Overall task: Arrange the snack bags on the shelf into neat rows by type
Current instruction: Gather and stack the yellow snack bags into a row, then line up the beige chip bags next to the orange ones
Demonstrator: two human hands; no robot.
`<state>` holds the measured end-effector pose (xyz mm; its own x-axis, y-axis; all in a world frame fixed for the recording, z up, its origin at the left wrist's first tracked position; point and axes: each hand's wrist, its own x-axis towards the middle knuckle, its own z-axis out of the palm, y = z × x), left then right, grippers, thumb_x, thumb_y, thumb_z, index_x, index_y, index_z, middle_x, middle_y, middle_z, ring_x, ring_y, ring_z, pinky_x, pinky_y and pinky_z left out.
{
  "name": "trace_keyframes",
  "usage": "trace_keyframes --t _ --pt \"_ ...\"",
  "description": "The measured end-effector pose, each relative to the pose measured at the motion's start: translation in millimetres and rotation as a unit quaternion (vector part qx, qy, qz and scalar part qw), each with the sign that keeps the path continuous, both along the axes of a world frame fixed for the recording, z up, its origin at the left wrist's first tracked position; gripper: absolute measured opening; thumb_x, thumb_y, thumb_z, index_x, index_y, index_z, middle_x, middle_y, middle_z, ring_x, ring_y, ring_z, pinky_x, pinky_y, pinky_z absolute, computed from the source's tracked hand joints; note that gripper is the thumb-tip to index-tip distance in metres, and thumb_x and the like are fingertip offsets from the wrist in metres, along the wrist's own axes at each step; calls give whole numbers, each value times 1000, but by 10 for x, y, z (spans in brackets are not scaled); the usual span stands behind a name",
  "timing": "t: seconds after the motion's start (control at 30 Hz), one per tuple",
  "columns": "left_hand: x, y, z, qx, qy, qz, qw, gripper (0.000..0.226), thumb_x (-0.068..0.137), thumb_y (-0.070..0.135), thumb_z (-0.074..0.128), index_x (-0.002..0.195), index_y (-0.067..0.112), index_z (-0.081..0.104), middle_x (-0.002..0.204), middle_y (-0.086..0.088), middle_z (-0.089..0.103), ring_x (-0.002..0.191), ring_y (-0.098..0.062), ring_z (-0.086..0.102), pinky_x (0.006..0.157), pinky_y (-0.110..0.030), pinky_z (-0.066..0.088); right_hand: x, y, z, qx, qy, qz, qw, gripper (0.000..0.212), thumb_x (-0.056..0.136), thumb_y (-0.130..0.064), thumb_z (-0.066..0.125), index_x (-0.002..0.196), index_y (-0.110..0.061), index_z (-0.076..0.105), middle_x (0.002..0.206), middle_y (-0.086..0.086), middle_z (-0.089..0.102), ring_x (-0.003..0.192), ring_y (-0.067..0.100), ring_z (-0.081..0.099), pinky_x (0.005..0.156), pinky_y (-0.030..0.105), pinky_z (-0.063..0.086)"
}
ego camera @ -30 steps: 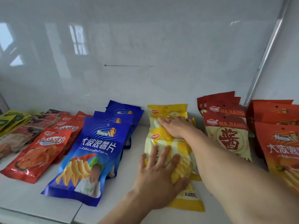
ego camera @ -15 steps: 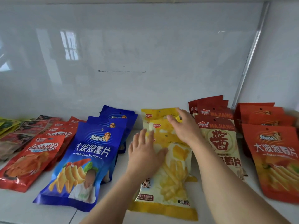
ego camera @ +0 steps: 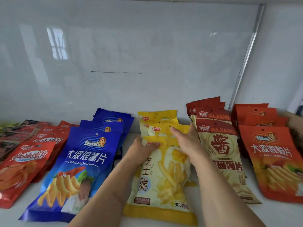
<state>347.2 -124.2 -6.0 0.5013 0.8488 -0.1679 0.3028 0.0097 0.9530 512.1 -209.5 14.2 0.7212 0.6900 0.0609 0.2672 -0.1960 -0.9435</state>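
A row of yellow snack bags lies lengthwise at the shelf's middle; the front yellow bag (ego camera: 165,177) overlaps the ones behind (ego camera: 157,116). My left hand (ego camera: 142,149) grips the front bag's upper left corner, thumb on top. My right hand (ego camera: 186,141) lies on the bags' upper right side, fingers curled over a yellow bag behind. Blue bags (ego camera: 78,169) form a row to the left, red bags (ego camera: 24,166) further left. Red-and-cream bags (ego camera: 219,145) and orange-red bags (ego camera: 275,161) form rows on the right.
The white shelf (ego camera: 270,212) has a glossy white back wall (ego camera: 131,54) close behind the rows. Dark red and green packets (ego camera: 14,131) lie at the far left. A metal strip (ego camera: 246,54) runs up the right corner.
Both hands have moved from lying flat on the yellow bags to the top edge of the front bag. The yellow bags now lie straighter in their row.
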Motion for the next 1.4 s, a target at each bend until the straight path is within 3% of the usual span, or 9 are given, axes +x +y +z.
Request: trace_keyframes --t 0.23,0.37,0.47,0.67,0.87,0.97,1.1,1.27,1.4 --pt "-37 -20 -46 17 -27 3 999 49 85 46 74 125 30 50 108 5 73 85 -14 75 64 -27 58 76 -68 -110 4 112 35 993 100 85 -64 62 159 -31 5 163 -1 23 146 25 31 112 45 32" --pt "-49 14 -61 0 -53 -6 999 48 84 45 75 125 27 54 107 4 74 88 -16 75 75 -34 62 -78 -5 -177 27 104 75 991 99 65 -71 77 146 -31 37 143 -6 55 123 18 59 102 43 49" --pt "-61 51 -71 -21 -74 -30 997 57 78 50 78 125 27 57 108 3 76 91 -18 76 85 -44 61 -130 31 -190 36 91 92 991 64 74 -55 79 129 -34 54 121 -7 70 108 17 69 99 48 53" --pt "-68 88 -79 8 -56 -17 998 48 86 44 74 127 27 54 109 5 73 90 -16 75 81 -37 61 -176 25 -376 -21 -32 21 999 105 59 -78 67 148 -31 35 138 -6 58 122 18 58 105 46 47" --pt "-78 66 -13 93 22 -8 995 71 87 52 69 144 25 37 121 7 59 106 -21 64 85 -36 53 -250 -53 -120 -48 -102 4 994 48 84 -44 75 122 -26 54 120 -4 64 113 18 61 93 30 47" --pt "-74 51 92 143 66 -7 988 79 81 60 67 144 25 34 134 1 55 116 -25 60 95 -42 52 -251 -128 52 -58 -164 9 985 51 89 -46 67 133 -25 52 135 2 53 132 23 47 106 35 39" --pt "-23 -57 253 247 140 4 959 84 90 56 60 155 19 23 156 -7 33 138 -31 42 108 -48 42 -178 -340 313 -62 -213 19 975 51 98 -43 57 142 -19 49 148 2 45 137 22 43 101 28 35" --pt "221 -433 416 378 195 9 905 82 97 56 50 159 14 17 166 -7 16 152 -31 14 121 -44 20 103 -644 359 -40 -254 0 966 47 99 -44 54 139 -20 54 142 2 53 130 19 51 100 30 39" --pt "669 -875 488 400 174 -25 900 72 99 48 49 157 13 22 164 -7 19 151 -26 15 120 -37 17 492 -926 233 18 -268 -53 962 37 98 -40 57 129 -20 61 127 -1 60 116 16 58 92 29 45"
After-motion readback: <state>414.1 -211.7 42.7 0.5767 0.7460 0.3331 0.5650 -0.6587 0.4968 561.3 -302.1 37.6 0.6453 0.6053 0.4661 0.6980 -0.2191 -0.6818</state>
